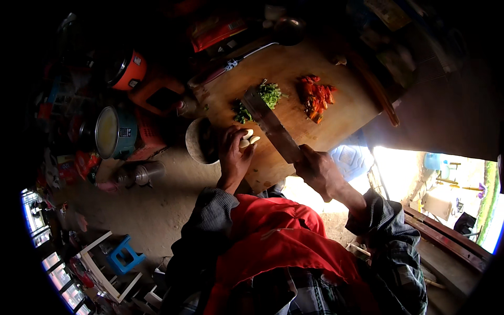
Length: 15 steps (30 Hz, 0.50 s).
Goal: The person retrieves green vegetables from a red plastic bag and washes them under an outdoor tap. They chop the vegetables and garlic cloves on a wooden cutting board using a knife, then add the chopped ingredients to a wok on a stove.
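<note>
My right hand [321, 172] is closed round the handle of a cleaver [277, 132]. The broad blade points to the far left over the wooden cutting board [294, 65], partly covering a pile of chopped greens [270, 94]. At the board's near left edge, my left hand [235, 157] has its fingers curled on several peeled garlic cloves [254, 139]. These cloves lie left of the blade, apart from it. Chopped red peppers [316, 98] form a separate pile on the right of the board.
A bowl [192, 140] stands left of my left hand. Beyond it are a green tin [125, 134] and an orange-red container [137, 71]. A ladle [262, 48] lies along the board's far side. A blue stool [126, 255] stands on the floor at lower left.
</note>
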Motion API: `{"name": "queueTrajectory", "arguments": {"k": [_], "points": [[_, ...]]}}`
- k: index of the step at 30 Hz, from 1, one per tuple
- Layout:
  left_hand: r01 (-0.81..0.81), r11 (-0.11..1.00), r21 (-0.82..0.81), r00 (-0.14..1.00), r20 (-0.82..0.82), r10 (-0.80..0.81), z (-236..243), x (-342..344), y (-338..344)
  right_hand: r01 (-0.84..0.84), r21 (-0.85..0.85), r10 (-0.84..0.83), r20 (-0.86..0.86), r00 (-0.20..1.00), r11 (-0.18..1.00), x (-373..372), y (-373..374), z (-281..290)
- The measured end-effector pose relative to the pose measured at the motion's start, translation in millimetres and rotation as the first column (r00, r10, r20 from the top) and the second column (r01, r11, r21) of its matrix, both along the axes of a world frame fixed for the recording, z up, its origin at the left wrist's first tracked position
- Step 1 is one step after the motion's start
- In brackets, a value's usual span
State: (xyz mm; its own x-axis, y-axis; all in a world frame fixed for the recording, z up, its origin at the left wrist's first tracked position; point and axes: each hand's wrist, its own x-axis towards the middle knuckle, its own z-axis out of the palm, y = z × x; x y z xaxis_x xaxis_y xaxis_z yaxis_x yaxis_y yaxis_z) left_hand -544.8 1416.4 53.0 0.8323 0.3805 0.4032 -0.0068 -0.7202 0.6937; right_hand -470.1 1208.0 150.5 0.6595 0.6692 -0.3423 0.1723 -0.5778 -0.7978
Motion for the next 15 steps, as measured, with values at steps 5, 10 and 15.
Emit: {"name": "queueTrajectory", "arguments": {"k": [5, 10, 15], "points": [[0.099, 0.968, -0.233, 0.995, 0.043, -0.091, -20.3, -0.2, 5.9, -0.137, -0.042, 0.141, 0.128, 0.982, 0.990, 0.8, 16.1, -1.7], [0.047, 0.977, -0.207, 0.999, -0.015, -0.051, -22.2, -0.8, 7.0, -0.176, -0.108, 0.194, 0.182, 0.964, 0.978, 1.2, 23.0, -13.2], [0.053, 0.984, -0.168, 0.998, -0.011, -0.056, -14.4, -0.1, 7.3, -0.195, -0.189, 0.236, 0.223, 0.946, 0.962, -2.4, 30.5, -14.4]]}}
